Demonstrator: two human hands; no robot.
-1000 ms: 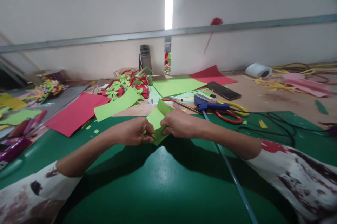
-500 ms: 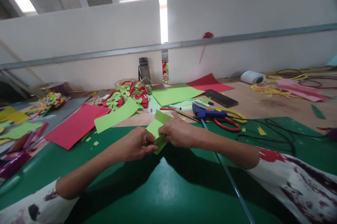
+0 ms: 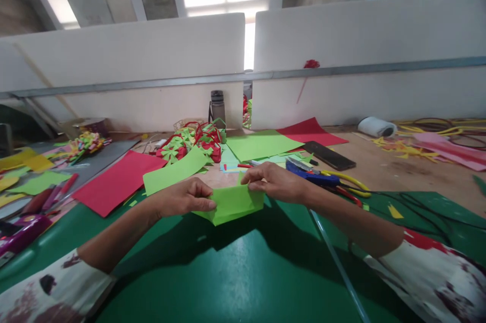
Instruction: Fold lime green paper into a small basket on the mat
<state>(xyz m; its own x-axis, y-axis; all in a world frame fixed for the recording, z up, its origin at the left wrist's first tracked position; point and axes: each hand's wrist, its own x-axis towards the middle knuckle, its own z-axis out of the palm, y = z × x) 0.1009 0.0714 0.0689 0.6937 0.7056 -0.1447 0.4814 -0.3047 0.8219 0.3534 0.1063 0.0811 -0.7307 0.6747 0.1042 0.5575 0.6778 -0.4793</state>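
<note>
Both hands hold a folded light-green paper [image 3: 232, 203] just above the dark green cutting mat [image 3: 243, 272]. My left hand [image 3: 184, 197] pinches its left end with thumb and fingers closed. My right hand [image 3: 275, 183] pinches its upper right edge, fingers curled over it. The paper lies stretched sideways between the two hands.
Behind the hands lie a light-green strip [image 3: 175, 171], a red sheet [image 3: 116, 181], a pile of red and green paper flowers [image 3: 192, 140], a blue glue gun [image 3: 313, 177], scissors [image 3: 351, 186], a phone [image 3: 328, 155], a bottle [image 3: 217, 105] and a tape roll [image 3: 374, 126]. Markers [image 3: 45, 199] lie at the left.
The green paper, held bunched and upright between close hands before, is now spread out sideways as the hands moved apart. The camera view has tilted upward.
</note>
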